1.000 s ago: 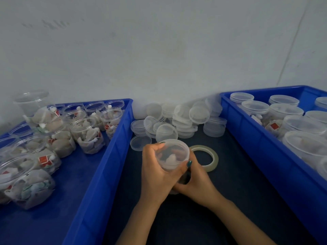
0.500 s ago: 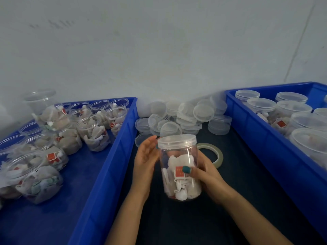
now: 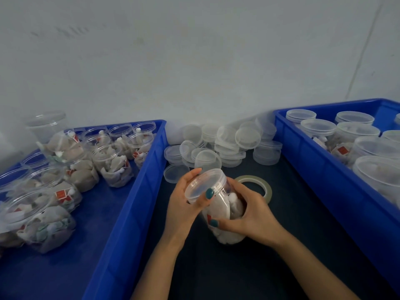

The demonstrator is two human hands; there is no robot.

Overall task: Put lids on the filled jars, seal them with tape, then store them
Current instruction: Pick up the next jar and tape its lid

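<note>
A clear filled jar (image 3: 223,215) with white packets inside is tilted toward the left over the dark table. A clear lid (image 3: 203,185) sits on its mouth. My left hand (image 3: 184,204) grips the lid's rim, thumb across its top. My right hand (image 3: 253,213) wraps round the jar's body from the right. A roll of clear tape (image 3: 257,182) lies flat on the table just behind my right hand.
A pile of loose clear lids (image 3: 220,144) lies against the wall. The left blue bin (image 3: 134,191) holds several open filled jars. The right blue bin (image 3: 320,169) holds several lidded jars. The dark table (image 3: 238,267) runs between them.
The jar stood upright half a second ago with my left hand open beside it. It is now tilted left, and my left hand has closed on the lid.
</note>
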